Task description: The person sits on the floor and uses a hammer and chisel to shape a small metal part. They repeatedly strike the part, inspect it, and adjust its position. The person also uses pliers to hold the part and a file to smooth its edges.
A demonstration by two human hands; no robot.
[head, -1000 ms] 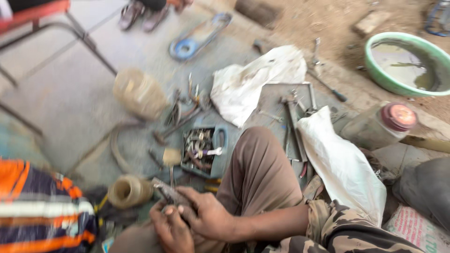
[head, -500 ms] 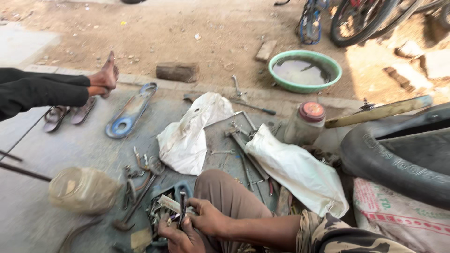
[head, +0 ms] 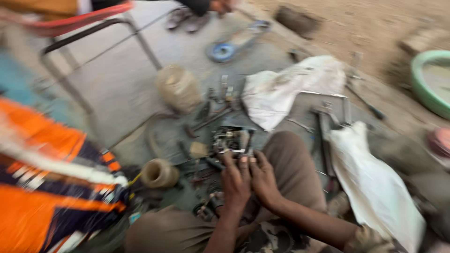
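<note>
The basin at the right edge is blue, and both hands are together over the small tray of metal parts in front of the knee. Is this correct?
Not quite: the basin is green, as the head view shows. The rest holds: the left hand and right hand are together at the tray of metal parts.

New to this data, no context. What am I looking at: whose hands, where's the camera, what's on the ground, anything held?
One blurred picture from a camera on a person's head, looking down; no robot. The person sits on the ground, knees up. The left hand and right hand are together over a small tray of metal parts, fingertips at its edge; the blur hides whether either has a grip on anything. Around lie hand tools, two white cloths, a roll of tape, a green basin and a chair frame. The orange striped cloth at the left edge is unclear.
</note>
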